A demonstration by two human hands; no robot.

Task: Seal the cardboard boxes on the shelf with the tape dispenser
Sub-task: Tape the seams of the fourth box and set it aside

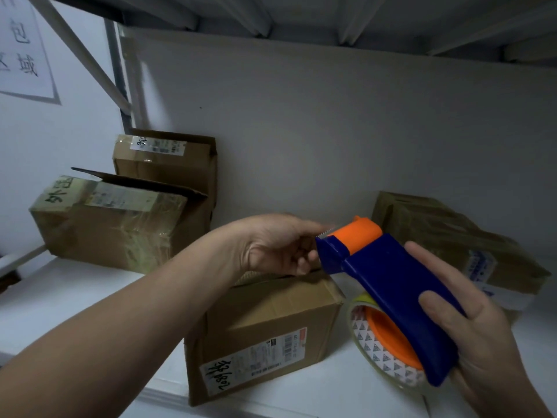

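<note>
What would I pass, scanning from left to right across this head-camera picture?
Wall sign → tape-wrapped box → labelled front box → tape dispenser → right hand gripping it.

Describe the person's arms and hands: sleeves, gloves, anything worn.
The left hand and right hand are bare, with no gloves. No ring, watch or bracelet shows on either. The left forearm is uncovered up to the frame's edge, so no sleeve is in view; only the right wrist shows, also uncovered.
</note>
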